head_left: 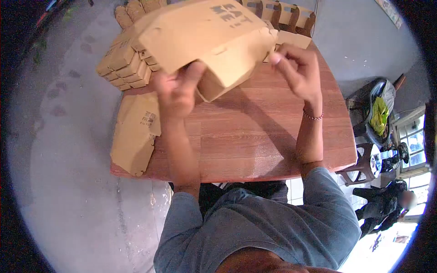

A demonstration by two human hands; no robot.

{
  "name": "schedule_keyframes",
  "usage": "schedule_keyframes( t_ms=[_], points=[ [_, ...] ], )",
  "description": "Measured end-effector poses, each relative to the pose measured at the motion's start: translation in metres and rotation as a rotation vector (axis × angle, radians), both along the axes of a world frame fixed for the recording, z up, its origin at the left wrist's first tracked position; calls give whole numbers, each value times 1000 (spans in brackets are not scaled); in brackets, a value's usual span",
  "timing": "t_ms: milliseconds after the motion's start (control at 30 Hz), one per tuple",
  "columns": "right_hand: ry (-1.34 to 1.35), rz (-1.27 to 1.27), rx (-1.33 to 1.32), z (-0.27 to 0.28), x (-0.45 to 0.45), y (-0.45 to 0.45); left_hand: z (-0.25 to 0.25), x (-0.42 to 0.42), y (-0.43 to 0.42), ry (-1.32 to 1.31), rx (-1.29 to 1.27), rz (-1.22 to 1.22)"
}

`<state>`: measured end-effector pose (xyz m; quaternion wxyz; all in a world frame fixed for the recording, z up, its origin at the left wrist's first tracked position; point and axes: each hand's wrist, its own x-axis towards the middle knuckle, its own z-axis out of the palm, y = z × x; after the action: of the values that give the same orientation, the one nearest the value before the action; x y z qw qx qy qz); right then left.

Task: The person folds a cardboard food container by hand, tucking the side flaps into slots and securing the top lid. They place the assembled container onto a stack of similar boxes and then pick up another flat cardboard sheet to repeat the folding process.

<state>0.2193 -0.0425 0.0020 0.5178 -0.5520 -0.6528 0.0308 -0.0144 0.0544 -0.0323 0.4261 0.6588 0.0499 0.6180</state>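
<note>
A partly folded brown cardboard box [200,32] with "EAT ME!" printed on it is held up over the wooden table [246,136]. My left hand [178,88] grips its lower left edge, the thumb and fingers closed on the cardboard and somewhat blurred. At the box's right corner is my right hand [298,70], its fingers curled and its thumb and index finger close to the flap. Whether those fingertips hold the flap is not clear. Flat cardboard blanks [134,136] lie at the table's left edge, beside my left forearm.
Folded boxes [125,66] are stacked at the back left. More cardboard carriers [287,18] stand along the back edge. To the right are a chair with a yellow item [378,116], a stool [364,164] and a person in dark clothes [384,202].
</note>
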Motion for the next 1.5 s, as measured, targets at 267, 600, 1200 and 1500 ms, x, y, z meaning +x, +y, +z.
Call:
schedule_keyframes(
  t_ms=[267,600,1200,1500],
  points=[
    [217,369,111,-4,21,8,-10,-30,16,-400,-38,-217],
    [533,433,5,3,11,-2,4,-16,39,123,-604,82],
    [-77,158,-22,-2,-32,-2,12,51,-17,126,81,191],
    [-127,112,109,-17,-40,8,15,47,-17,128,419,460]
  ],
)
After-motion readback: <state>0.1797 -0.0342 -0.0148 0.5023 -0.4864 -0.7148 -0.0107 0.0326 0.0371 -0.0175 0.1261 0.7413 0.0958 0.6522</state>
